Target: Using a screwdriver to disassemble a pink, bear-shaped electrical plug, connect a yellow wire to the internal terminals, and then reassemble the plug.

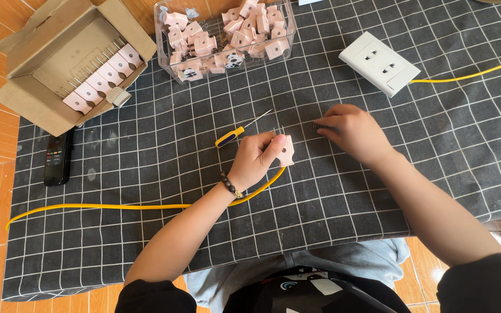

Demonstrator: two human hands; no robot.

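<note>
left hand [256, 159]: centre of frame, fingers clamped on one pink plug piece [286, 152], metal prongs up; dark bead bracelet [231, 186] on wrist
right hand [352, 130]: right of centre, fingers pinched together on a small dark part [316, 126] against the cloth; can't tell what the part is
pink plug piece: one in hand, centre of frame, just left of the right hand, apart from it
screwdriver [236, 133]: one, yellow and blue handle, thin shaft pointing upper right, lies on the cloth just above the left hand
yellow cable [117, 206]: one long run from left edge to under the left hand; a second yellow stretch [471, 75] leaves the socket block toward the right edge
socket block [379, 62]: one, white, upper right, two outlets visible
clear tub [225, 36]: one, top centre, heaped with pink plug pieces, too many to count; two show a black and white panda face
cardboard box [65, 55]: one, upper left, flaps open, a row of about seven pink plugs standing prongs up
remote [58, 157]: one, black, left side, below the box
counter [146, 145]: covered by dark cloth with white grid
</note>
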